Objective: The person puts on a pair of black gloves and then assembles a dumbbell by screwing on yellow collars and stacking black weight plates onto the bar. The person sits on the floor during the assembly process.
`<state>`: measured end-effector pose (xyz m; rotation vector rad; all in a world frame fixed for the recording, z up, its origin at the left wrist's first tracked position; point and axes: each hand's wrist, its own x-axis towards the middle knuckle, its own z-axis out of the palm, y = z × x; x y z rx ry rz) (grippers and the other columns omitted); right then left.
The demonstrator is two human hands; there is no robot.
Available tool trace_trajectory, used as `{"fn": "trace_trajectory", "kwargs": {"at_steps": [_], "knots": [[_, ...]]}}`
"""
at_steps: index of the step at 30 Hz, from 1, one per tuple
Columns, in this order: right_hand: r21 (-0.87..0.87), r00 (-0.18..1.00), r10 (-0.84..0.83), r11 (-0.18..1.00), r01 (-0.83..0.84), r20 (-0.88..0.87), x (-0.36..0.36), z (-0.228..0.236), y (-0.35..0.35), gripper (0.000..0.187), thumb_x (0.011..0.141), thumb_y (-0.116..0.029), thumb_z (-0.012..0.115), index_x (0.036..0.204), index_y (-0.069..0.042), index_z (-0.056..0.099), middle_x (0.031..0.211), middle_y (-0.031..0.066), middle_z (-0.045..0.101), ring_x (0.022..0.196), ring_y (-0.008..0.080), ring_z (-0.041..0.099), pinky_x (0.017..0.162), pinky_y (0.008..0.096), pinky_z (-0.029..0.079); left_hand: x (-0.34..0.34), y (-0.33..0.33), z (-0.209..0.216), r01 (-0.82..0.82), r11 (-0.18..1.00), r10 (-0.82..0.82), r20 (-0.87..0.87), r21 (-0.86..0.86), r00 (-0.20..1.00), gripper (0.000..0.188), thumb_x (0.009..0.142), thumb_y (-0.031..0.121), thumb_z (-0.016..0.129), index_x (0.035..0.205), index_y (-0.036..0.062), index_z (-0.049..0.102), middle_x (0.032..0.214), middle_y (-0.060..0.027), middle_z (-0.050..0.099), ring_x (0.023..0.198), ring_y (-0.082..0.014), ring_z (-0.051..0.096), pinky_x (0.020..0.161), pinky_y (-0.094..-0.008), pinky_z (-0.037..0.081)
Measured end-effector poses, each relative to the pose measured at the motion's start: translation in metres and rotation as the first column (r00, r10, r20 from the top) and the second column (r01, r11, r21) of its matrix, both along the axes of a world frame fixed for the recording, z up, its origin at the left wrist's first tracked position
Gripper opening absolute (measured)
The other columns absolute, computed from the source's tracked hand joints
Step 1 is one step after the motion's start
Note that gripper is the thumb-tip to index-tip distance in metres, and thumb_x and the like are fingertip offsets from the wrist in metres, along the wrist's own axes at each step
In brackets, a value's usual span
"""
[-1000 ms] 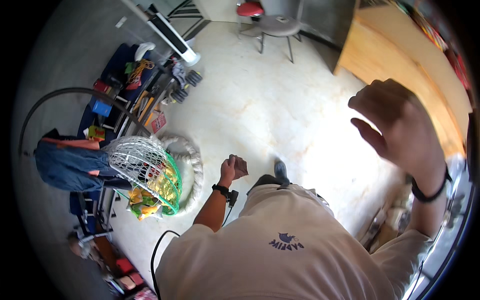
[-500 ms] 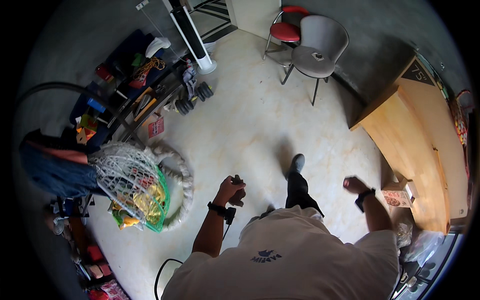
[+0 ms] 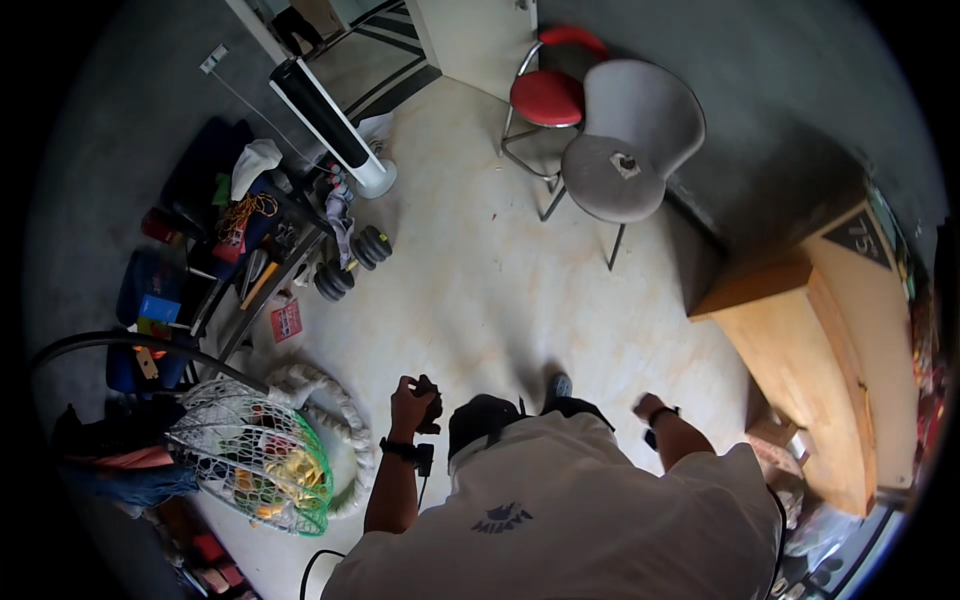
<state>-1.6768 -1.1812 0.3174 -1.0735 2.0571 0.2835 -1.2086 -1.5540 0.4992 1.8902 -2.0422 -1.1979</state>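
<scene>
1. While the person stands on the pale floor, the left hand is raised in front of the chest, forearm bent upward from the elbow, a dark band at the wrist.
2. Its grip is curled tight around a small dark object, which sits against the fingers; what kind of object it is cannot be told. A dark cable hangs down from below that wrist.
3. On the other side the right hand is held out low, forearm angled forward from the white shirt, with a dark band at the wrist too.
4. That hand looks loosely closed, but it is small in the frame, so whether its grip is spread or pressed together cannot be told; nothing is seen in it.
5. The 2 hands are well apart, with a dark cap and a shoe between them.
6. Left of the left hand lies a white wire basket with green and yellow things inside, resting against a pale rope-like ring.
7. Farther off stand 2 dark dumbbells, a white tower fan, a grey chair and a red chair just beside it.
8. A wooden cabinet stands to the right.
</scene>
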Motion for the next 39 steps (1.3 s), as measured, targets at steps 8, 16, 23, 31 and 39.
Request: {"fn": "trace_trajectory", "kwargs": {"at_steps": [8, 16, 23, 31, 39], "knots": [[-0.720, 0.922, 0.256, 0.693, 0.035, 0.291, 0.001, 0.054, -0.421, 0.018, 0.093, -0.016, 0.054, 0.087, -0.006, 0.067, 0.088, 0.0136, 0.071, 0.079, 0.0297, 0.071, 0.073, 0.0389, 0.056, -0.049, -0.156, -0.011, -0.212, 0.977, 0.213, -0.025, 0.020, 0.977, 0.044, 0.072, 0.027, 0.082, 0.101, 0.0018, 0.062, 0.085, -0.0147, 0.072, 0.079, -0.0276, 0.071, 0.073, -0.0392, 0.057], [-0.601, 0.848, 0.316, 0.800, 0.003, 0.426, 0.046, 0.172, -0.645, 0.018, 0.092, -0.015, 0.061, 0.102, -0.003, 0.067, 0.093, 0.0164, 0.072, 0.085, 0.0308, 0.071, 0.077, 0.0367, 0.055, -0.106, -0.332, 0.001, -0.164, 0.975, 0.137, -0.176, -0.149, 0.975, 0.026, 0.094, 0.028, 0.062, 0.104, 0.0051, 0.054, 0.078, -0.0199, 0.068, 0.074, -0.0392, 0.068, 0.062, -0.0482, 0.053], [-0.581, 0.586, 0.479, 0.813, -0.017, 0.653, 0.077, 0.204, -0.817, 0.107, 0.076, -0.032, 0.087, 0.155, -0.007, 0.020, 0.147, 0.0207, 0.041, 0.129, 0.0303, 0.048, 0.104, 0.0440, 0.044, -0.182, -0.458, 0.072, 0.026, 0.974, -0.084, -0.253, -0.224, 0.964, 0.028, 0.094, 0.026, 0.063, 0.109, 0.0052, 0.053, 0.087, -0.0184, 0.067, 0.071, -0.0345, 0.068, 0.061, -0.0446, 0.055], [-0.638, 0.270, 0.675, 0.738, -0.221, 0.687, 0.090, 0.254, -0.976, 0.029, 0.090, -0.016, 0.069, 0.111, 0.002, 0.062, 0.100, 0.0138, 0.072, 0.093, 0.0235, 0.070, 0.082, 0.0358, 0.054, -0.185, -0.530, 0.116, -0.402, 0.886, 0.461, -0.529, 0.232, 0.712, 0.021, 0.099, 0.014, 0.058, 0.119, 0.0064, 0.055, 0.095, -0.0065, 0.069, 0.079, -0.0135, 0.065, 0.066, -0.0289, 0.054], [-0.563, 0.154, 0.653, 0.731, -0.387, 0.742, 0.149, 0.244, -1.032, 0.029, 0.087, -0.016, 0.072, 0.106, 0.003, 0.062, 0.098, 0.0172, 0.071, 0.092, 0.0259, 0.070, 0.082, 0.0357, 0.054, -0.152, -0.546, 0.106, -0.551, 0.816, 0.559, -0.478, 0.174, 0.678, 0.027, 0.098, 0.013, 0.060, 0.123, 0.0048, 0.052, 0.110, -0.0118, 0.069, 0.092, -0.0188, 0.070, 0.078, -0.0319, 0.056]]}}
